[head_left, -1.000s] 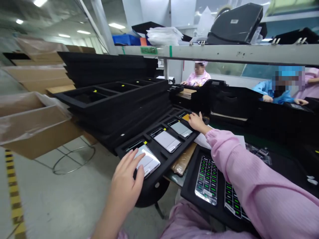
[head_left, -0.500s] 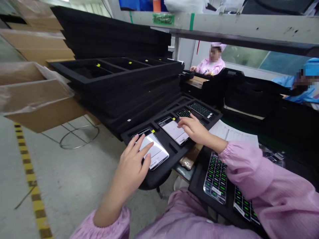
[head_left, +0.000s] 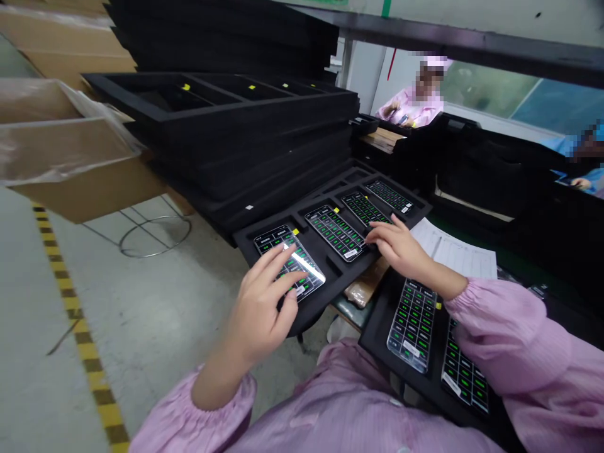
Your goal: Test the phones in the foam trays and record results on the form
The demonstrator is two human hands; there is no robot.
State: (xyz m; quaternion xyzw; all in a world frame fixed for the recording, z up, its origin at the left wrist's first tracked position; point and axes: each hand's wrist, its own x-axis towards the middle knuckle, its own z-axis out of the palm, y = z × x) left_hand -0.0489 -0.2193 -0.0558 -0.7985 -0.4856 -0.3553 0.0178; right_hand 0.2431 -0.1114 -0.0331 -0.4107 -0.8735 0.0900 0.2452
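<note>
The left hand [head_left: 264, 309], spread and empty, is over the nearest smartphone [head_left: 306, 263]; the right hand [head_left: 401, 248], half-curled and empty, is by the third smartphone [head_left: 361, 209]. Both sit in a foam tray [head_left: 309, 311]; hard pressure on its near end, apparently overhanging the bench [head_left: 352, 311], might tip it.

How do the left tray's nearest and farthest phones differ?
The nearest phone is partly covered by the left hand; the farthest phone is uncovered. The nearest phone has bright glare across it; the farthest phone shows none. Both lie in the black tray, showing green-marked grids.
</note>
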